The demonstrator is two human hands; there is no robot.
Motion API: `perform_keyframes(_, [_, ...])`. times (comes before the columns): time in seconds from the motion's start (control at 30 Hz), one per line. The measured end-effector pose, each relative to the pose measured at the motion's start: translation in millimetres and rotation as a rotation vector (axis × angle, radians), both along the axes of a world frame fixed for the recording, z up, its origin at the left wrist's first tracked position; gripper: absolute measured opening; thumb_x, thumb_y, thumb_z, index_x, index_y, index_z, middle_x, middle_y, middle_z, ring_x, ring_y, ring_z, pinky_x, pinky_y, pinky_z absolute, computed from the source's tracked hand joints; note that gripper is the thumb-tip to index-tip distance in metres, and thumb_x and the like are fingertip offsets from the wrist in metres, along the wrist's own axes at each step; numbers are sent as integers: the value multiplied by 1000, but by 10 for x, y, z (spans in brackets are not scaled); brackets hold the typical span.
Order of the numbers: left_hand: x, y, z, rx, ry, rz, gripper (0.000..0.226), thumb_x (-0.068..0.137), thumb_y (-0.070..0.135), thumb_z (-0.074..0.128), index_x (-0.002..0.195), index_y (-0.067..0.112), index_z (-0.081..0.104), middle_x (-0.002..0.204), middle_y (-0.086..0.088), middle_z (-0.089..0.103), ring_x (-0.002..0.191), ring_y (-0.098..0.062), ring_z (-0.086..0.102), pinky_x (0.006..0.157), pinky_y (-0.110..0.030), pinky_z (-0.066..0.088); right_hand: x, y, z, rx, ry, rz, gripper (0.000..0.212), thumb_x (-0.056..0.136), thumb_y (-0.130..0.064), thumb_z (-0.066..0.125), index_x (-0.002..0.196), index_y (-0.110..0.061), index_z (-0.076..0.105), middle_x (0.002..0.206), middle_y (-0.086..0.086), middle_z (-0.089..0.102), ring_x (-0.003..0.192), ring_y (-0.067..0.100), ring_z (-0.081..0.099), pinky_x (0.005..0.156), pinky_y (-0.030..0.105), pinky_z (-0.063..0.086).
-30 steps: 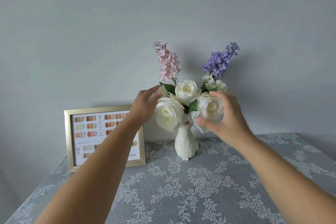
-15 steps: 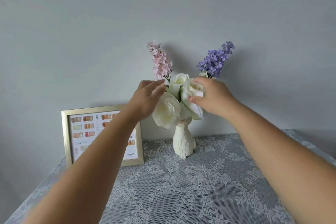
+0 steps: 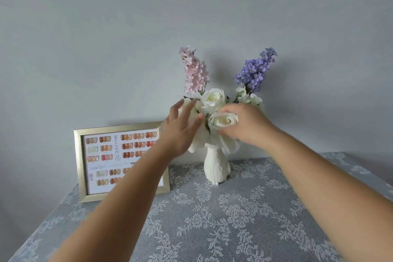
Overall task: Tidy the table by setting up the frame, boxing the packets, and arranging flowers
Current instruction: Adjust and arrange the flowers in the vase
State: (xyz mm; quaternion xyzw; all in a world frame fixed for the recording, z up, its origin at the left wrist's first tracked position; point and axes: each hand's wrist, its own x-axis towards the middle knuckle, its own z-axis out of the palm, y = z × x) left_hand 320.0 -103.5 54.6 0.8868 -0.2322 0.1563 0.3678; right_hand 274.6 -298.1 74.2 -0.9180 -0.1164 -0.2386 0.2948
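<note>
A white vase (image 3: 216,167) stands at the back of the table and holds white roses, a pink flower spike (image 3: 194,72) and a purple flower spike (image 3: 255,70). My right hand (image 3: 246,127) cups the front white rose (image 3: 223,121) from the right, fingers curled around it. My left hand (image 3: 180,130) rests flat, fingers spread, against the left-hand rose, most of which it hides. A second rose (image 3: 212,98) sits above, untouched. A gold picture frame (image 3: 80,168) with a colour chart stands upright to the left, partly behind my left forearm.
A grey lace tablecloth (image 3: 212,219) covers the table, which reaches back to a plain grey wall (image 3: 106,49). The table's right edge (image 3: 378,178) falls away behind my right arm. No packets or box are in view.
My right hand has dropped from the upper roses to the front rose, which now faces me. My left hand has shifted slightly lower on the left rose. The bouquet has been reshaped.
</note>
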Motion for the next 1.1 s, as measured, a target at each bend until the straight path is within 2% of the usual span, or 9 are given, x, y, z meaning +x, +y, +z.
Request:
perform_keyframes(0.13, [11,126,47,-151,-69,43,65,88,67,32,148,45,25,160,3,19,148,-24,17,119,-53,18,-65,-334,269,159,-40,-62,44,58,-72,67,93,-45,68,90,-20,67,83,-6,59,72,20,44])
perform_keyframes(0.23, [-26,65,22,-91,-157,16,66,90,67,32,150,44,22,160,4,20,148,-17,14,119,-49,16,118,-641,428,472,-285,-273,27,71,-52,61,77,-28,72,73,-10,71,66,4,61,66,21,46])
perform_keyframes(0.33, [-51,-98,-5,-54,-201,-44,65,93,64,35,151,40,22,160,5,21,148,-13,13,120,-47,14,371,-858,450,730,-94,-356,16,74,-32,63,75,-17,68,75,7,68,55,17,49,55,28,38])
perform_keyframes(0.43, [-8,-183,15,-55,-202,-31,62,95,61,37,151,39,25,161,4,21,149,-16,12,120,-49,14,579,-858,401,628,275,-375,26,69,-41,69,78,-17,64,75,4,62,59,18,49,54,24,35])
perform_keyframes(0.53, [52,-212,52,-40,-222,-11,61,95,61,37,150,40,26,161,6,21,149,-20,13,119,-51,15,748,-768,458,533,356,-299,39,64,-53,71,86,-21,64,84,2,63,75,22,56,69,31,46])
perform_keyframes(0.6, [64,-247,84,-33,-242,-22,60,94,60,38,150,39,28,160,6,25,148,-18,17,119,-50,18,844,-688,501,491,361,-229,34,70,-45,72,91,-19,64,89,4,65,83,25,59,78,35,50])
perform_keyframes(0.73, [51,-330,116,-2,-177,-100,58,93,57,40,148,39,33,155,1,35,144,-17,29,115,-53,25,975,-523,619,383,239,-172,19,79,-15,67,64,-15,56,63,1,55,57,15,50,38,10,35])
perform_keyframes(0.87, [26,-351,105,19,-167,-105,55,91,57,39,143,38,42,152,1,39,143,-17,31,114,-56,23,1020,-440,717,324,282,-89,7,75,-13,69,74,-14,62,69,1,62,62,14,58,55,20,45])
perform_keyframes(1.1, [-33,-321,59,38,-179,-108,51,93,54,41,142,39,41,150,6,42,142,-15,34,113,-58,23,1033,-401,714,425,157,14,25,72,0,69,91,-17,67,90,9,68,74,18,61,65,25,49])
